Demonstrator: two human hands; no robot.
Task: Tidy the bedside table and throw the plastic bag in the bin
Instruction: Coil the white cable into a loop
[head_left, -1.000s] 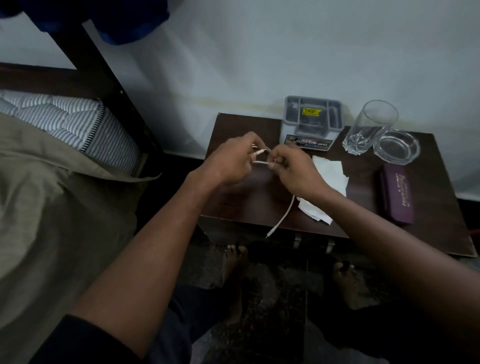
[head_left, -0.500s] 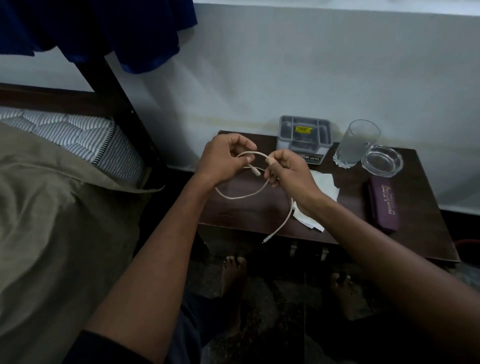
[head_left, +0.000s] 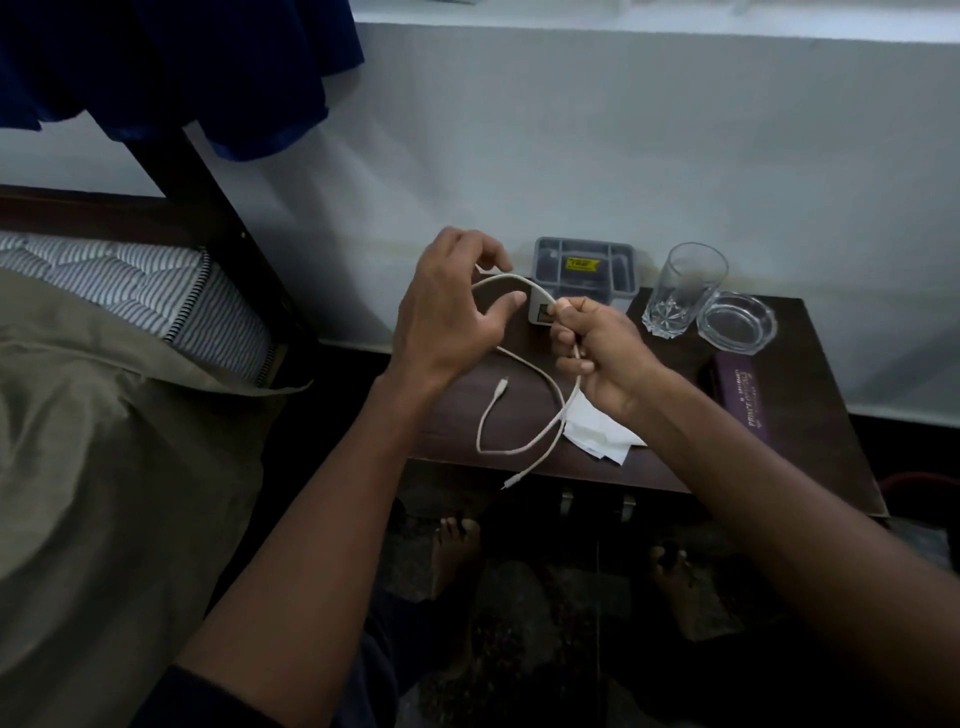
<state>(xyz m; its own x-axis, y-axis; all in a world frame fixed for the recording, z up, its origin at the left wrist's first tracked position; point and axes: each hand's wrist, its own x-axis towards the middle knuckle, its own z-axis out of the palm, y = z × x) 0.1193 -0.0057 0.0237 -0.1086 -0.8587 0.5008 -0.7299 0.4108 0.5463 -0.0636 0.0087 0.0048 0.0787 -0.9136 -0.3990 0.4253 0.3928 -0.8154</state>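
So I'm mid-coil on the white cable (head_left: 524, 364): my right hand (head_left: 597, 358) has a tight grip on it, pinching the strands together, while my left hand (head_left: 447, 317) is loose and spread with the loop arcing over the fingers, both held just above the counter (head_left: 810, 441). Next I reckon I need to gather the two dangling ends into the loop. No plastic bag that I can make out, just a white tissue (head_left: 597, 434) under my right wrist.
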